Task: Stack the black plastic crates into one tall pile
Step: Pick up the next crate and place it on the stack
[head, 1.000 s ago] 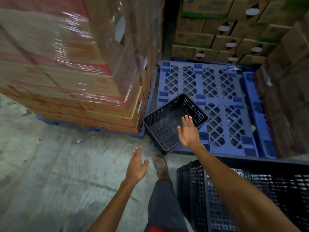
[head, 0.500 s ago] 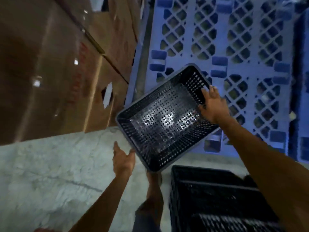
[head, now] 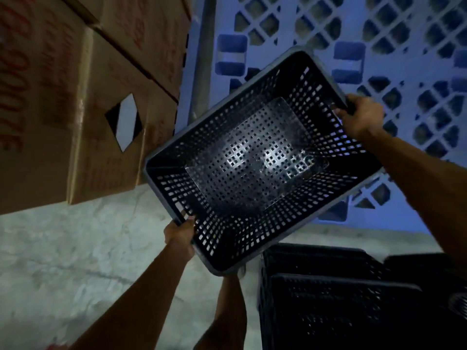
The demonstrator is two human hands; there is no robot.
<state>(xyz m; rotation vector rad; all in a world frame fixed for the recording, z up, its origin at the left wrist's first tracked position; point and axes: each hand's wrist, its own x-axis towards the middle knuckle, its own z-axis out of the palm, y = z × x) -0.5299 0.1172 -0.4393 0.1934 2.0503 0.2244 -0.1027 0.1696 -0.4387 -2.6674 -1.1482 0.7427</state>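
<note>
A black perforated plastic crate point(head: 252, 157) hangs in the air, mouth up and turned diagonally. My left hand point(head: 180, 232) grips its near left rim. My right hand point(head: 360, 117) grips the far right rim. Below and to the right, at the bottom of the view, stands a pile of black crates point(head: 336, 294), its open top partly under the held crate's near corner.
A blue plastic pallet point(head: 394, 46) lies on the floor beyond the held crate. Stacked cardboard boxes point(head: 83, 102) fill the left. Grey concrete floor point(head: 75, 248) spreads at lower left. My leg point(head: 227, 314) is below the crate.
Both hands have taken hold of the crate and lifted it off the pallet edge, closer to the camera; my left hand now grips the rim it was only reaching for before.
</note>
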